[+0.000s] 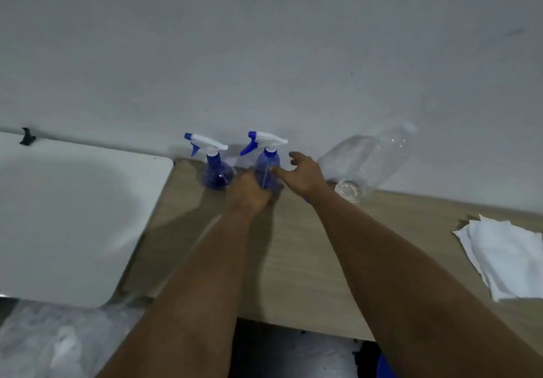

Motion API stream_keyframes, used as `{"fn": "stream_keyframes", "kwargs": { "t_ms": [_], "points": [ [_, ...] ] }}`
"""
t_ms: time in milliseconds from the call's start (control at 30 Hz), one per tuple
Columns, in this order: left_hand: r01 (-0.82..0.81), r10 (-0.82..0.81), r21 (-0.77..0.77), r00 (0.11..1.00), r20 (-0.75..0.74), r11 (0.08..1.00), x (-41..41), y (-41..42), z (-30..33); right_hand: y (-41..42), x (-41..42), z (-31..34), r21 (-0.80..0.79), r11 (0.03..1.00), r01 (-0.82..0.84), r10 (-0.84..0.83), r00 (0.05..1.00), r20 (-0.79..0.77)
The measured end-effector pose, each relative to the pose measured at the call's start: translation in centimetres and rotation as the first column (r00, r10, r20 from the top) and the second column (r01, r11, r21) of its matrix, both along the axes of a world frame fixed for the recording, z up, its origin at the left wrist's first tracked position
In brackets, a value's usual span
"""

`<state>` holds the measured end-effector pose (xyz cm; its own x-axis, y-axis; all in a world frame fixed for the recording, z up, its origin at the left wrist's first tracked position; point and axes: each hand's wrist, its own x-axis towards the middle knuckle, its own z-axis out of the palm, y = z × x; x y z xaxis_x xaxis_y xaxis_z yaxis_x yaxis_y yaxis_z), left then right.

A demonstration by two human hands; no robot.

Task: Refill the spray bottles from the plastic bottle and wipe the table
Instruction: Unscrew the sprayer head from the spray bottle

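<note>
Two blue spray bottles with white-and-blue trigger heads stand at the back of the wooden table [293, 260], against the wall. The left spray bottle [216, 172] stands alone. My left hand [248, 191] wraps around the base of the right spray bottle [266, 169]. My right hand [302, 173] is beside that bottle's right side, fingers spread, fingertips touching or nearly touching it. A clear plastic bottle [367, 161] stands to the right, leaning in this view, cap on. A white cloth [508, 257] lies folded at the table's right edge.
A white sink basin [67, 219] adjoins the table on the left. A black clip [27, 136] sits at the sink's back edge. A white wall rises directly behind the bottles. Dark floor shows below the table's front edge.
</note>
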<state>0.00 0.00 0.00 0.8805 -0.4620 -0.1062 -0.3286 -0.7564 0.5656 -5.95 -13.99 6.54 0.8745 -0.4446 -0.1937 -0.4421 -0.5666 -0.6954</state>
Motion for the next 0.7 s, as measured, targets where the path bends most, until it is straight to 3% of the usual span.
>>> {"fn": "stream_keyframes", "kwargs": {
  "t_ms": [200,400,700],
  "points": [
    [-0.143,0.111,-0.294,0.986,-0.124,0.945,1.4,-2.0,1.0,0.2,3.3,-1.7,0.143,0.990,-0.013,-0.011,0.987,0.162],
    [-0.130,0.090,-0.316,0.986,-0.140,0.940,-0.9,-1.8,1.9,0.5,0.5,-1.5,0.165,0.986,0.005,-0.051,0.961,0.273],
    [-0.150,0.063,-0.374,0.970,-0.235,0.915,-13.7,-3.4,5.1,-0.2,-12.3,0.5,0.242,0.965,0.105,-0.185,0.923,0.338]
  ]
}}
